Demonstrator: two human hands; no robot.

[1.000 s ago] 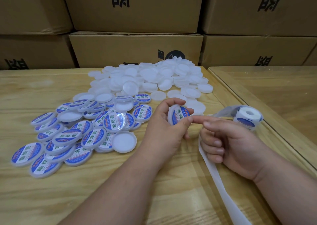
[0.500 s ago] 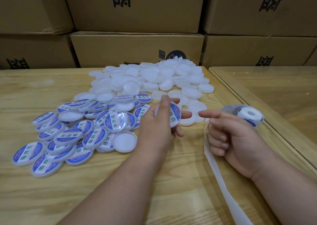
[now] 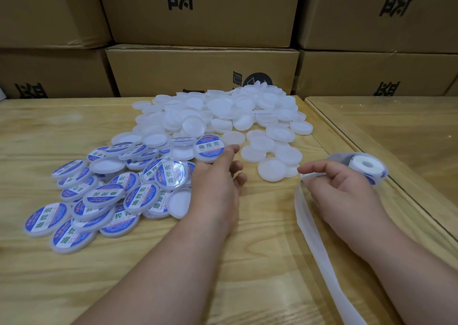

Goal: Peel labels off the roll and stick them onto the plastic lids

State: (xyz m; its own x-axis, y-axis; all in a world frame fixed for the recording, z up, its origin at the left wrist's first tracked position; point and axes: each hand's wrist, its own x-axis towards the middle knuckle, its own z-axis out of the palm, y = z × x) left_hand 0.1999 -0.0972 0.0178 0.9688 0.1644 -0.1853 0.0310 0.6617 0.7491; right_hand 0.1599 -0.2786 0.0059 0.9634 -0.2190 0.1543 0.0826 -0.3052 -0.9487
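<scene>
Blue-and-white label faces up on the lid (image 3: 210, 148) pinched by the left hand (image 3: 218, 175) at centre, while the right hand (image 3: 347, 188) grips the roll (image 3: 366, 166).

Round translucent white plastic lids (image 3: 224, 116) look smooth and matt; blue-and-white paper labels (image 3: 210, 145) shine glossily. The pale grained wooden table (image 3: 49, 270) has a satin finish, and the brown cardboard boxes (image 3: 198, 69) are matt.

Partly hidden from me: white label roll (image 3: 366, 164), near side behind the right hand (image 3: 347, 195). Translucent backing strip (image 3: 314, 235), cut off at the bottom edge. Brown cardboard boxes (image 3: 198, 9), cut by the top edge. Small print on the blue-and-white labelled lids (image 3: 104, 195): I cannot read it.
</scene>
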